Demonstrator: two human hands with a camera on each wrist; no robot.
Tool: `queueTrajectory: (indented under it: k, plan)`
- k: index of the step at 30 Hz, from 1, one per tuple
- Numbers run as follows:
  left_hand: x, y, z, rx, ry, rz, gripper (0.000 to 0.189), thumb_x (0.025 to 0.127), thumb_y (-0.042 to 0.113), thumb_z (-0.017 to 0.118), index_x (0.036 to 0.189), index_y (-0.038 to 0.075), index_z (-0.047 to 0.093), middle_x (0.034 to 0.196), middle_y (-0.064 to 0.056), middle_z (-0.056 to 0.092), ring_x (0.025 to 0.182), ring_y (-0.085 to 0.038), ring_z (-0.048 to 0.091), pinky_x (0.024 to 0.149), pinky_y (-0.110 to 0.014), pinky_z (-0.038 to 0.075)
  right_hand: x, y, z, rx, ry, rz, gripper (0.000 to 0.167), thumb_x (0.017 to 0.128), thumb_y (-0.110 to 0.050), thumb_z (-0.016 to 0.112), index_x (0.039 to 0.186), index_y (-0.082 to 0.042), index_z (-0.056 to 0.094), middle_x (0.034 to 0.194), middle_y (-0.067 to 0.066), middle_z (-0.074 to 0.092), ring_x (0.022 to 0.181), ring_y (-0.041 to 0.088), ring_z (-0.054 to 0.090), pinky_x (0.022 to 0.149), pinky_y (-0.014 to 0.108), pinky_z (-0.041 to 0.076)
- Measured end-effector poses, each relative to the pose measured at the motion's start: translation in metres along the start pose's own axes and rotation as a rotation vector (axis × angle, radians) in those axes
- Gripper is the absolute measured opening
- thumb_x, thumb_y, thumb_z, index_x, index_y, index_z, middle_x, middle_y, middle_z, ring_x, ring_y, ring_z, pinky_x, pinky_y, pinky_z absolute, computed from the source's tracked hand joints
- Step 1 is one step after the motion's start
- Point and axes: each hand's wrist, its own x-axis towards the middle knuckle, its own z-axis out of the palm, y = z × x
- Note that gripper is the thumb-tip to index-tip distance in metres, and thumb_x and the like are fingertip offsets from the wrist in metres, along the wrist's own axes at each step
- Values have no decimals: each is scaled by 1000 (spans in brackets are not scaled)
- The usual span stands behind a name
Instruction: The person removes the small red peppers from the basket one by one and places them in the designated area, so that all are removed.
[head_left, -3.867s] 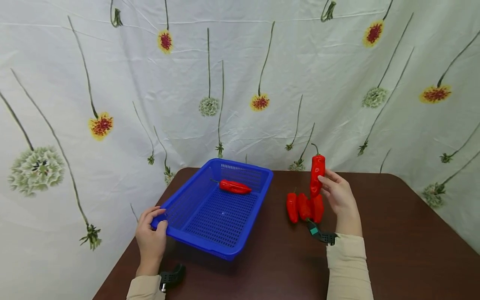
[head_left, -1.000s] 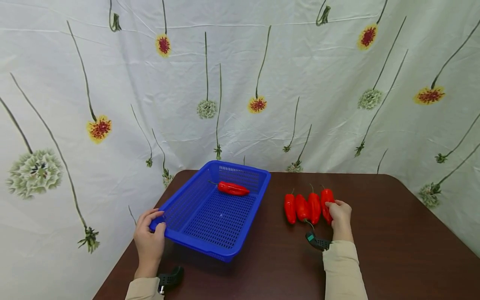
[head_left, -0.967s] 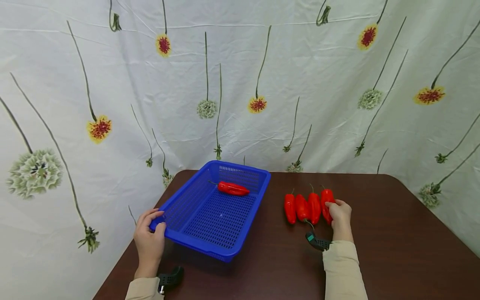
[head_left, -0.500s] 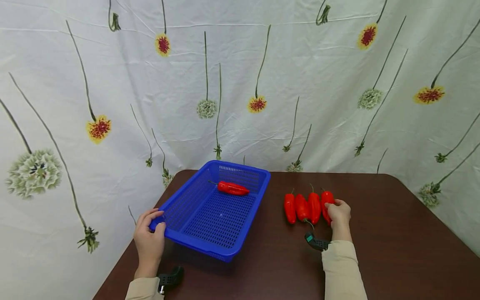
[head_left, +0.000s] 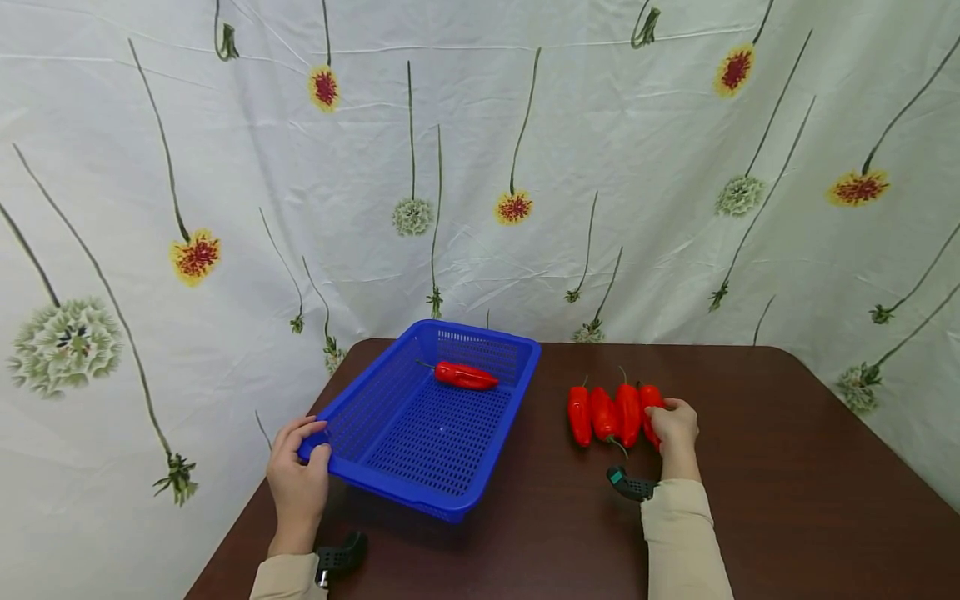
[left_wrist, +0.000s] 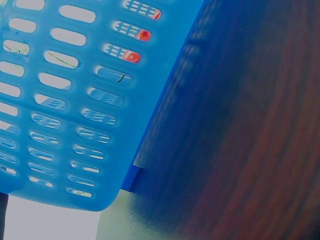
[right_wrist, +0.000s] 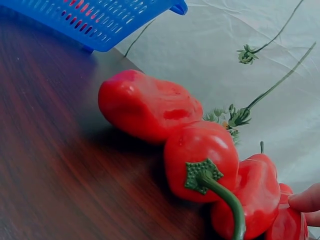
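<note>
My left hand [head_left: 298,483] grips the near-left corner of a blue perforated plastic basket [head_left: 517,404], thumb and fingers on its rim. One red pepper [head_left: 465,377] with a green stem lies inside, towards the far end. Right of the basket, several red peppers stand in a row on the table: a left pepper [head_left: 579,417], one beside it [head_left: 604,416] with its stem towards me, another [head_left: 628,412], and the rightmost pepper [head_left: 651,395]. My right hand [head_left: 677,429] pinches that rightmost one, its thumb [right_wrist: 305,199] showing in the right wrist view.
The dark brown table [head_left: 787,467] reaches back to a pale curtain [head_left: 660,167] printed with flowers. Black straps with camera mounts sit on both wrists, the right mount [head_left: 630,483] just in front of the peppers. In the left wrist view the basket's slotted wall [left_wrist: 145,90] fills the left side.
Earlier my right hand held a pepper up above the others; it has come down at the row's right end and then shifted slightly left with it. My left hand keeps its grip.
</note>
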Motion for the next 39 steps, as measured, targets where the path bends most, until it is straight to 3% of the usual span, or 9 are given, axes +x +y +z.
queueTrajectory:
  k: [7, 17, 26, 39]
  plan:
    - [0, 0, 0, -2, 1, 2, 25, 77, -12, 55, 99, -11, 69, 117, -22, 65, 109, 12, 48, 93, -3, 33, 0, -1, 1, -4, -6, -1, 53, 97, -13, 55, 145, 5, 42, 147, 31, 39, 129, 45, 38, 97, 50, 49]
    - [0, 4, -1, -2, 4, -8, 27, 77, -12, 55, 99, -10, 70, 116, -21, 64, 108, 11, 48, 92, -4, 33, 2, 0, 0, -2, 5, -4, 48, 96, -17, 52, 139, 6, 48, 142, 29, 44, 125, 44, 43, 93, 49, 46]
    - [0, 0, 0, 2, -4, -8, 26, 78, -10, 55, 100, -10, 69, 119, -24, 64, 109, 13, 47, 92, -3, 33, 2, 0, 0, -8, 2, -6, 45, 98, -16, 50, 136, 7, 50, 142, 30, 43, 126, 44, 41, 102, 54, 42]
    - [0, 0, -1, 12, -11, -28, 26, 79, -9, 56, 101, -9, 70, 119, -20, 65, 109, 11, 48, 92, -3, 33, -2, -5, -4, 1, 0, -14, 46, 98, -13, 49, 139, 9, 47, 144, 31, 41, 129, 47, 40, 106, 57, 40]
